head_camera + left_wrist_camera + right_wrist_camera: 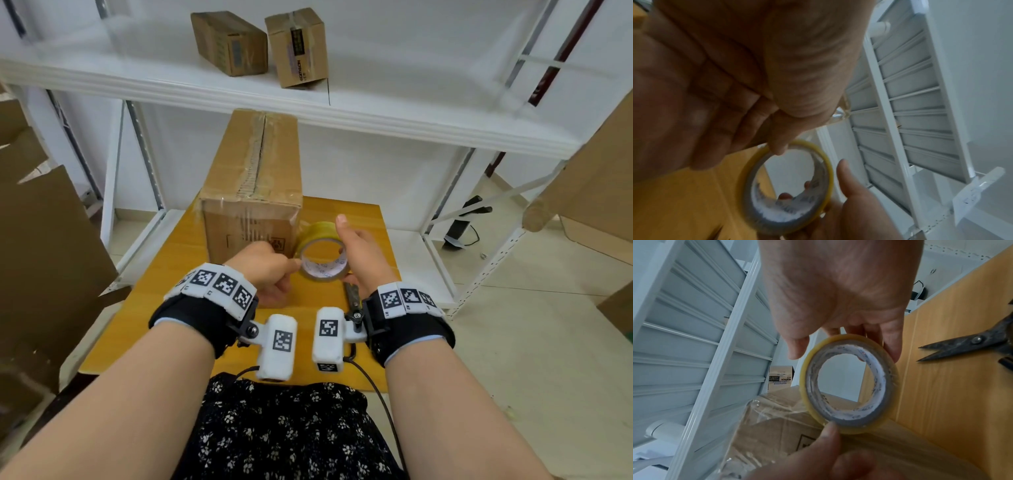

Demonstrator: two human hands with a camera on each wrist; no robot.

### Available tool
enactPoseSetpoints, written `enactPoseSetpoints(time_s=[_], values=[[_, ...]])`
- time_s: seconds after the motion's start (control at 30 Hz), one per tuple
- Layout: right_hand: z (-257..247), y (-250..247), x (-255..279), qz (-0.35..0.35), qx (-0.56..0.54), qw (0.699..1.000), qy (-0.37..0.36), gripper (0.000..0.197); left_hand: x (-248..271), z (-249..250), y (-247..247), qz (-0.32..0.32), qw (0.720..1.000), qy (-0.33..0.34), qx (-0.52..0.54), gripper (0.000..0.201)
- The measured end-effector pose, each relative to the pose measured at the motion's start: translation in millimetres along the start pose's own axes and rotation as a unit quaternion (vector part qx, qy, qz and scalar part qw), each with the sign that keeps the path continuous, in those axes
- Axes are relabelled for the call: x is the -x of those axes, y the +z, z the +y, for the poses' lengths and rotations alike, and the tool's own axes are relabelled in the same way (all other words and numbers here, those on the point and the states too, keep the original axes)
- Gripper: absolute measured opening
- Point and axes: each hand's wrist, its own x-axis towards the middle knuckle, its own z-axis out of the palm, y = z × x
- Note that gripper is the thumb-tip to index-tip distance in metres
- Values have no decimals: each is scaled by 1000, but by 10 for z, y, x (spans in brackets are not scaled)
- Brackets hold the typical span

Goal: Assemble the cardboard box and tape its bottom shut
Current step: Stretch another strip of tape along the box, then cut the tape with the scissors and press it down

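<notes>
Head view, box: the cardboard box [253,185] stands on the wooden table [359,219], flaps folded shut, shiny tape along its seam; it sits at 12 o'clock from the hands.
Head view, tape: the tape roll [322,251] is held up just right of the box's near corner.
Head view, right hand: the right hand [363,257] cups the roll from 3 o'clock, thumb raised, fingers curled behind it.
Head view, left hand: the left hand [263,270] has curled fingers meeting the roll's rim at 9 o'clock.
Head view, scissors: scissors [352,296] lie on the table at 6 o'clock from the roll.
Left wrist view: a left fingertip [778,148] presses the roll's yellow edge at 12 o'clock; whether it has caught the loose end, I cannot tell.
Right wrist view: fingers wrap the roll's top; the left thumb [829,433] pinches the roll at 6 o'clock.
Judgement, step: probably finding the tape's end.
Advice: hold the roll steady, scrape a nail along the edge, and peel slowly to avoid splitting the strip.
</notes>
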Motion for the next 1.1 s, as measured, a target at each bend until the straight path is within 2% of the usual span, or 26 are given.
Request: enactPoseSetpoints(time_s=[0.07, 0.17, 0.23, 0.37, 0.43, 0.47, 0.53, 0.57, 0.6, 0.63, 0.7, 0.73, 0.83, 0.93, 1.1], values=[[17, -3, 9, 0, -8, 1000, 6, 52, -25, -36, 80, 0, 1000, -17, 12, 52], [67, -10, 5, -3, -12, 1000, 7, 50, -43, -39, 199, -40, 994, -21, 104, 58], [106, -28, -16, -7, -18, 1000, 4, 50, -61, -33, 262, -45, 986, -18, 161, 57], [144, -79, -79, -8, -41, 999, 4, 63, -132, -50, 365, 1, 980, -4, 200, 48], [209, -116, -156, 20, -82, 996, 26, 68, -153, -61, 389, 13, 979, 7, 202, 43], [250, -149, -210, 49, -92, 993, 45, 62, -157, -66, 396, 16, 980, 11, 198, 41], [356, -256, -291, 121, -65, 987, 86, 37, -161, -68, 398, 15, 982, 14, 189, 38], [400, -266, -254, 115, 25, 985, 126, 27, -158, -67, 396, 12, 982, 13, 186, 38], [485, -260, -240, 116, 145, 973, 138, 27, -154, -66, 393, 9, 983, 13, 182, 37], [576, -283, -245, 104, 219, 961, 135, 29, -153, -65, 391, 7, 984, 14, 178, 36], [724, -318, -223, 56, 215, 959, 175, 23, -154, -63, 388, 4, 985, 17, 170, 35], [818, -287, -198, 60, 224, 959, 166, 14, -156, -64, 385, 3, 986, 18, 168, 35], [1129, -247, -274, 50, 330, 925, 181, 32, -168, -65, 372, 0, 986, 18, 163, 34], [1250, -189, -272, 84, 372, 907, 180, 19, -172, -75, 361, -5, 987, 14, 163, 35], [1193, -214, -207, 50, 415, 889, 185, 59, -150, -76, 368, -8, 985, 13, 169, 35]])
